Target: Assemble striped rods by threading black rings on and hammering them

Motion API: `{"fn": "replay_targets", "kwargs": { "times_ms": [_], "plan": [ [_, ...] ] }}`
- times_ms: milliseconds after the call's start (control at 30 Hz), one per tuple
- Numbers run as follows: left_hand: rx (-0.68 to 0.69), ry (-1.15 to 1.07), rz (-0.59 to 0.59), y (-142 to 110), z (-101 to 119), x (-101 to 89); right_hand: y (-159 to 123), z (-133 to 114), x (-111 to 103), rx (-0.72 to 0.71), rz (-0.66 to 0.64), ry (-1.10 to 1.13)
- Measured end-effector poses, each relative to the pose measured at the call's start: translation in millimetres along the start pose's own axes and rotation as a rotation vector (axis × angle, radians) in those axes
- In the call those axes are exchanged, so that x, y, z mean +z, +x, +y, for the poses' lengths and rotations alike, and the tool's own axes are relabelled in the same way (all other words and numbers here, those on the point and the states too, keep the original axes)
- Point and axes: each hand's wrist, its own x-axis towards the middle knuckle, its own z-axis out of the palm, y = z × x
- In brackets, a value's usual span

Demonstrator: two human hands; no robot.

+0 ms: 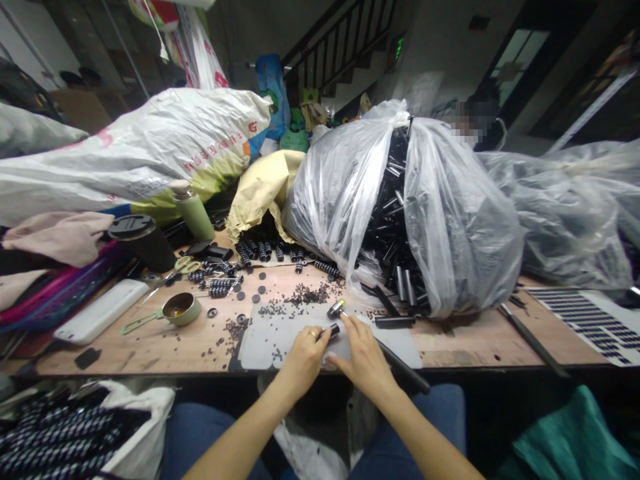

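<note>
One short black tube [334,329] pinched in left hand [304,360], over the grey mat [407,341]; right hand [367,353] half-curled by a yellow-tipped tool [336,308], can't tell if gripping. Tube's probably light, stiff, kinda slick, so grab mid-barrel.

Small workshop is indicated, set up inside a building; a staircase [345,72] is seen at upper centre. A wooden worktable [465,340] is topped with a pale mat [263,350] and strewn with small dark parts [313,293] at centre. Black tubes [411,287] are held in bulk in a clear plastic bag [340,180] right of centre. At lower left, many near-identical patterned rods [55,433] are heaped in an open white sack [153,417].
</note>
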Motion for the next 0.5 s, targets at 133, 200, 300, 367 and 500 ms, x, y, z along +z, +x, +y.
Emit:
{"fn": "replay_targets", "kwargs": {
  "times_ms": [133, 200, 300, 367, 500],
  "plan": [
    [0.156, 0.207, -0.066, 0, -11, -7.2, -12, 30, -22, 0.238, -0.032, -0.313],
    [0.16, 0.284, -0.06, 1, -11, -11.0, -20, 34, -32, 0.28, -0.101, -0.238],
    [0.118, 0.375, -0.027, 2, -9, -13.8, -37, 26, -42, 0.295, -0.084, 0.013],
    [0.104, 0.405, -0.024, 2, -7, -13.4, -50, 19, -42, 0.281, -0.031, 0.086],
    [0.07, 0.458, -0.044, 0, 1, -7.1, -63, 12, -34, 0.295, -0.148, 0.008]
  ]
}}
